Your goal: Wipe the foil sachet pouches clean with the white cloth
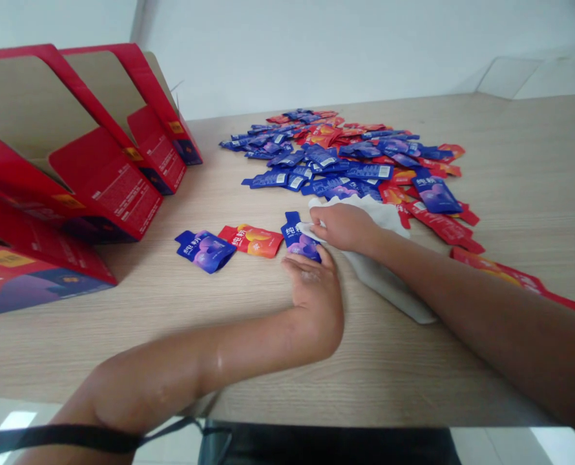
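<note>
On the table, a blue pouch (294, 240) with purple fruit printed on it lies flat, its cut-corner spout pointing away from me. My left hand (314, 278) grips its near edge, thumb and fingers at the bottom. My right hand (343, 226) is closed on a white cloth (382, 278), and a fold of it touches the pouch's front. The rest of the cloth spreads under my right wrist and forearm. Just left of the held pouch lie a red-orange pouch (258, 241) and another blue pouch (207, 250), overlapping slightly.
A large heap of blue and red pouches (336, 155) covers the back middle of the table (249, 381). One red pouch (515, 278) lies at the right beside my forearm. Several red cartons (117, 181) with raised flaps stand along the left. A white wall (345, 51) closes off the back.
</note>
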Tool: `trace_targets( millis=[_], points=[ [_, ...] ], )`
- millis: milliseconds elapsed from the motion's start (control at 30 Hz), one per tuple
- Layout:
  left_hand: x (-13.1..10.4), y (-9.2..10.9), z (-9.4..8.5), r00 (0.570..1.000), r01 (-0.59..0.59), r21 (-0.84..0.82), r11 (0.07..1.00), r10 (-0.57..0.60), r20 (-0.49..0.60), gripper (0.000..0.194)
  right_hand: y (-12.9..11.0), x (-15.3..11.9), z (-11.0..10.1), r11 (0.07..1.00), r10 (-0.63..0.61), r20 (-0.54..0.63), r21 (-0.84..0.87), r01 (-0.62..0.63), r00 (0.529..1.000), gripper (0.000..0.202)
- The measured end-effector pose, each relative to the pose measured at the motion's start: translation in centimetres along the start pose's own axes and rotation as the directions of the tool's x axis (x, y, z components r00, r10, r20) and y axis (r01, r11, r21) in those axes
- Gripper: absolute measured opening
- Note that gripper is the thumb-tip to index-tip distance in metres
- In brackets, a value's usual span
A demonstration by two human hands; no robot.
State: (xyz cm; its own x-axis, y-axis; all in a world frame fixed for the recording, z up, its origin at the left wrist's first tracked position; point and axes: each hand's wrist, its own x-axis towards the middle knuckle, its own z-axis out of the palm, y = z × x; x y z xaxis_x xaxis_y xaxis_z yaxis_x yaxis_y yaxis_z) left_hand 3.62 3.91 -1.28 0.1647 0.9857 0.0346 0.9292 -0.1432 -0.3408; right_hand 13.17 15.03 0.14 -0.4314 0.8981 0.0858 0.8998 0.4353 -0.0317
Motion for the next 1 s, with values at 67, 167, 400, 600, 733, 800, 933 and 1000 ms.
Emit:
trace_targets(
  millis=[67,167,400,600,733,800,933,1000],
  points=[
    [0.0,-0.1,-0.1,1.000,0.001,-0.006,1.000,-0.001,-0.015,0.053,-0.5,-0.3,-0.3,0.999,-0.035,-0.051,0.039,0.037,0.998,0.027],
    [0.0,-0.2,-0.4,1.000,-0.011,-0.029,1.000,0.010,-0.012,0.049,-1.5,-0.7,-0.6,0.983,-0.145,-0.051,0.106,0.150,0.988,0.027],
    [0.1,0.0,-0.4,0.999,-0.032,0.000,0.999,0.032,0.012,0.051,-1.5,-0.3,-0.3,0.985,-0.134,0.057,0.115,0.127,0.989,0.024],
    [0.1,0.0,-0.3,1.000,-0.008,0.026,1.000,0.008,0.014,0.051,-0.8,0.0,0.1,0.996,-0.078,0.052,0.044,0.076,0.996,0.027],
    [0.1,0.1,0.0,1.000,-0.004,0.024,1.000,0.003,0.016,0.052,-0.2,0.2,0.1,0.999,0.003,0.046,-0.034,-0.001,0.999,0.028],
    [0.1,0.2,0.1,1.000,-0.004,0.032,0.999,0.003,0.029,0.052,-0.2,0.0,-0.1,0.998,0.017,0.024,-0.055,-0.016,1.000,0.029],
    [0.1,0.1,-0.1,1.000,-0.009,0.029,1.000,0.008,0.009,0.051,-0.9,-0.6,-0.6,0.998,-0.060,-0.061,-0.022,0.059,0.996,0.030],
    [0.1,0.0,-0.3,1.000,-0.013,0.014,1.000,0.012,0.006,0.048,-1.3,-0.7,-0.7,0.989,-0.148,-0.023,0.014,0.148,0.989,0.028]
  ],
)
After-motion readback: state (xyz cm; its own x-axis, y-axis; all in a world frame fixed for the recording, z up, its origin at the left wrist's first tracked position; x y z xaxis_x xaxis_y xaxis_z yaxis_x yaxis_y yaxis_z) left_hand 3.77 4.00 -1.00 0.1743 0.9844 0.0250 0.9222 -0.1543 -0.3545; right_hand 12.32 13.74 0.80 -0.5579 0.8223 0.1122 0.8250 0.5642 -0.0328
